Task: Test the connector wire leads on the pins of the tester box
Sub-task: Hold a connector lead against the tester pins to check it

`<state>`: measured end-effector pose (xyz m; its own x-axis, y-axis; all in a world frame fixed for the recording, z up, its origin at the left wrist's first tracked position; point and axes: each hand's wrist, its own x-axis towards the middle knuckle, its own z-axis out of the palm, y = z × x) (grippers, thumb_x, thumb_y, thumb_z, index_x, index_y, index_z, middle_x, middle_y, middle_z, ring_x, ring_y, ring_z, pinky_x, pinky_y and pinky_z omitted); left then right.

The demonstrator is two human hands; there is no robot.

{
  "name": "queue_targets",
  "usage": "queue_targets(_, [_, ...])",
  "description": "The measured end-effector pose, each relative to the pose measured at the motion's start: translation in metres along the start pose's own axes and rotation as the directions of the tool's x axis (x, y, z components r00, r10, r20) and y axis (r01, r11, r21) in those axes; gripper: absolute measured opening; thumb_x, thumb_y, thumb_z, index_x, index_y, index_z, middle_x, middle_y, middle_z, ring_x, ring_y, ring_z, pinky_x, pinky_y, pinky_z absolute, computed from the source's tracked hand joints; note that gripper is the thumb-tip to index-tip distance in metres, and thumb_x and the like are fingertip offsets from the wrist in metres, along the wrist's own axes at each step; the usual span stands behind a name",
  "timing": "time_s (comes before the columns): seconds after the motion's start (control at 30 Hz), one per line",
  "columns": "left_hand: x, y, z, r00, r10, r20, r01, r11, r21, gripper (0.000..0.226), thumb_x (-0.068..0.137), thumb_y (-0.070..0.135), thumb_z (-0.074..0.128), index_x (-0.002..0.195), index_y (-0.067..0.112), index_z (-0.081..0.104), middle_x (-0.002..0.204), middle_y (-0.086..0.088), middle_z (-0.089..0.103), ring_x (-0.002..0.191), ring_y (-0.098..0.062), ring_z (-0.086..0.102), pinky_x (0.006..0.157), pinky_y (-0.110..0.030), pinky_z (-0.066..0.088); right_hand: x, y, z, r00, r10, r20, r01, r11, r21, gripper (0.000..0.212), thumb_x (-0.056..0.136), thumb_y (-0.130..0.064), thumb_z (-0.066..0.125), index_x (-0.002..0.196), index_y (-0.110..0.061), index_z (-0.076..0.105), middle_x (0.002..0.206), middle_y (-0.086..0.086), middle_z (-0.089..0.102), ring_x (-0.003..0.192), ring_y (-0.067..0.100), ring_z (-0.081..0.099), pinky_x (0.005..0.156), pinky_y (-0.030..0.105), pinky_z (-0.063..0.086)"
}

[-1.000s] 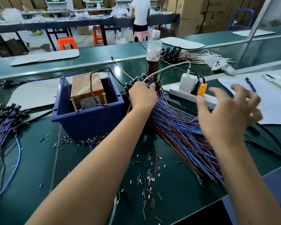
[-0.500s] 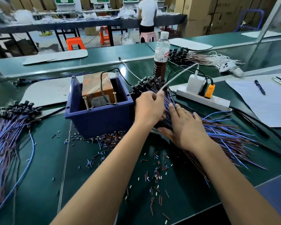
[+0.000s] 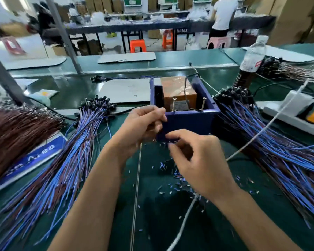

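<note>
Pinching something unseen before the tester box, both hands curl; limp, light leads need gripping near their tips.

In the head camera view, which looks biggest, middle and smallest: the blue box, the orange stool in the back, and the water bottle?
As they look in the picture:
1. Blue box, clearly largest.
2. Water bottle.
3. Orange stool.
The stool stands far off, so it only looks small; bottle and stool are close in apparent size.

Both hands, left & right, left the right wire pile, now curled together before tester box.
</note>
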<state>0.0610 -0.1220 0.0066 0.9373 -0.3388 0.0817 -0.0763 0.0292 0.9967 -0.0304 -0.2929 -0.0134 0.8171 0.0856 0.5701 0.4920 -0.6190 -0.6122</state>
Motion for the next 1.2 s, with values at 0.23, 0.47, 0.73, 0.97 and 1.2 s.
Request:
queue_targets(0.23, [-0.002,-0.032,-0.058,0.664,0.462,-0.588,0.198,0.650,0.734,0.024,0.092,0.033,0.061,0.078,0.016,0.069,0.069,0.000,0.066,0.067,-0.024,0.062,0.060,-0.031,0.041,0.035,-0.027,0.094,0.862,0.161,0.481,-0.212,0.976,0.053,0.047,0.093,-0.028,0.069,0.137,-0.028,0.050,0.094,0.007,0.072,0.085,0.032,0.067,0.079,0.047,0.057])
queue_targets(0.47, [0.007,-0.056,-0.088,0.701,0.247,-0.669,0.655,0.148,0.741,0.050,0.095,0.042,0.065,0.125,0.005,0.051,0.126,-0.024,0.061,0.122,-0.040,0.052,0.104,-0.044,0.034,0.059,-0.025,0.121,0.727,0.227,0.648,-0.136,0.973,-0.188,0.048,0.095,-0.033,0.067,0.138,-0.017,0.051,0.109,0.011,0.072,0.103,0.035,0.068,0.090,0.045,0.056])
queue_targets(0.73, [0.014,-0.055,-0.076,0.765,0.202,-0.612,0.624,0.004,0.781,0.032,0.099,0.023,0.052,0.125,0.005,0.052,0.125,-0.016,0.065,0.119,-0.034,0.059,0.099,-0.040,0.039,0.052,-0.018,0.115,0.756,0.270,0.596,-0.392,0.916,0.082,0.030,0.099,-0.020,0.064,0.127,-0.021,0.055,0.077,-0.001,0.069,0.053,0.017,0.070,0.053,0.027,0.048])
queue_targets(0.97, [0.011,-0.019,-0.062,0.673,0.381,-0.634,0.350,0.592,0.727,0.015,0.101,0.015,0.044,0.095,0.010,0.057,0.090,-0.008,0.062,0.085,-0.028,0.050,0.075,-0.036,0.032,0.049,-0.026,0.117,0.824,0.358,0.438,-0.519,0.788,0.331,0.047,0.096,-0.008,0.064,0.139,-0.023,0.052,0.118,0.000,0.064,0.103,0.025,0.068,0.090,0.054,0.059])
queue_targets(1.2, [0.008,0.045,-0.034,0.833,-0.037,-0.551,-0.239,0.875,-0.420,0.022,0.093,0.004,0.030,0.078,0.019,0.037,0.057,0.001,0.047,0.046,-0.012,0.035,0.043,-0.023,0.026,0.059,-0.046,0.097,0.876,0.157,0.455,-0.464,0.529,0.710,0.040,0.109,-0.009,0.051,0.147,-0.019,0.042,0.111,0.001,0.070,0.100,0.004,0.068,0.097,0.020,0.053])
